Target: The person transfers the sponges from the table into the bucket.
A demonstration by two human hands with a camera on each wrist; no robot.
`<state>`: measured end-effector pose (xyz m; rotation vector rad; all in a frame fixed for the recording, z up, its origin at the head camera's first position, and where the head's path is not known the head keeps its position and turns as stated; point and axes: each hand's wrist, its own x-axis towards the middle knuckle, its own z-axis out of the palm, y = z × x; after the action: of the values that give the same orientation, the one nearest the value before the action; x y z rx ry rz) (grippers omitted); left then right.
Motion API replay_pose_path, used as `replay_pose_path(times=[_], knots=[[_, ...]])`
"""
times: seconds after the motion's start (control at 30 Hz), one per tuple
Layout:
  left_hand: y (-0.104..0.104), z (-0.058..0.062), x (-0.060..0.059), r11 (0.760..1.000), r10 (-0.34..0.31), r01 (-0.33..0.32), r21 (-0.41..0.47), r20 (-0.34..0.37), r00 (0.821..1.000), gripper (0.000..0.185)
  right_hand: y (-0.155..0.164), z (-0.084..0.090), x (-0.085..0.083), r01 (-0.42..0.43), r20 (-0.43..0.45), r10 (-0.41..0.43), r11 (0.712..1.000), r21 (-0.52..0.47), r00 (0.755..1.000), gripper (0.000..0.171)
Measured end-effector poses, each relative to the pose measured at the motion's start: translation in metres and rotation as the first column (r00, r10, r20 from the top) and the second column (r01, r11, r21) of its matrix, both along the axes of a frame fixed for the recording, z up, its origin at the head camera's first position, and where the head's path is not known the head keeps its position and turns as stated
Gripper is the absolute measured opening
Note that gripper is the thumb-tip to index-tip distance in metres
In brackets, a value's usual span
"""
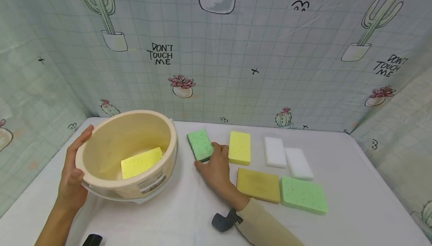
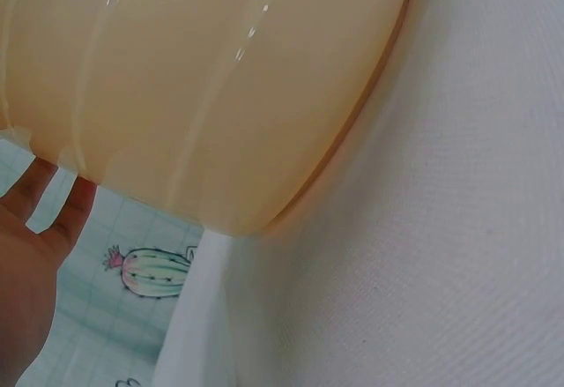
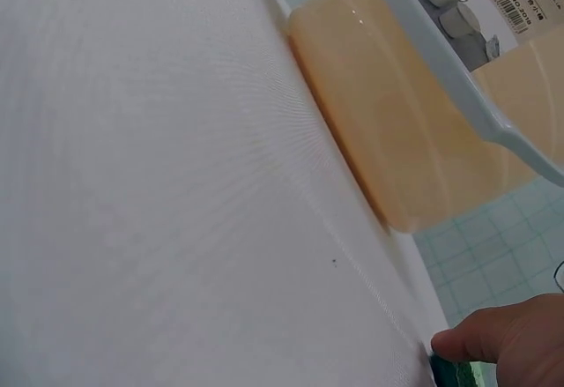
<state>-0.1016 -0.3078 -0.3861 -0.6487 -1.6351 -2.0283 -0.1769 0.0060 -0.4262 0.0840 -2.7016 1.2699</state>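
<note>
Green sponge (image 1: 200,144) in right hand (image 1: 217,168), long axis apparently fore-aft.

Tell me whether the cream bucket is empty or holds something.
It holds something: through the open top of the cream bucket, the head view shows a yellow sponge lying inside.

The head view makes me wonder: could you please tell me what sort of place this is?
Probably an improvised tabletop recording booth: a white table, a cactus-print curtain on three sides, and sponges laid out beside a bucket.
</note>
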Motion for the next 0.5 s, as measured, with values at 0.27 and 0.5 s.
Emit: replay_pose_path(times=[0.27, 0.5], knots=[[-0.001, -0.001, -0.001, 1.000, -0.007, 0.007, 0.001, -0.013, 1.000, 0.075, 0.001, 0.003, 0.002, -0.012, -0.005, 0.012, 0.998, -0.058, 1.000, 0.069], [-0.001, 0.000, 0.000, 1.000, 0.004, -0.004, -0.009, -0.006, 1.000, 0.075, 0.006, 0.011, -0.001, -0.027, 0.036, 0.031, 0.994, -0.102, 0.999, 0.068]])
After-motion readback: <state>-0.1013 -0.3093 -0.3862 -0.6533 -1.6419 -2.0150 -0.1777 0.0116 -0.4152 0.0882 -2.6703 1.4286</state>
